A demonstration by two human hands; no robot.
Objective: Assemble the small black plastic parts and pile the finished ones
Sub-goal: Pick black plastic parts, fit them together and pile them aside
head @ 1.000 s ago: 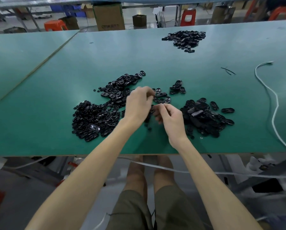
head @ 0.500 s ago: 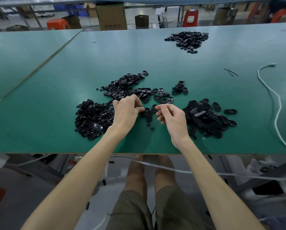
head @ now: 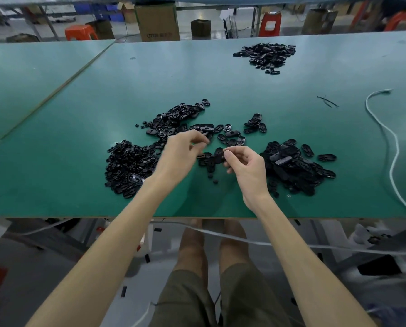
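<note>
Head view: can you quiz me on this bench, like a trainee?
1. True or false: a black pile lies left of the left hand.
2. What trails along the table's right side? A) white cord B) red tape C) steel ruler
3. Fill in: the right hand pinches a black ___.
Key: 1 true; 2 A; 3 part.

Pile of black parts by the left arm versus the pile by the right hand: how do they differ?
The left pile is mostly small, crumb-like bits; the right pile holds bigger oval pieces. The left pile lies low and spread out; the right pile looks heaped higher. Both are black and sit on the green table.
</note>
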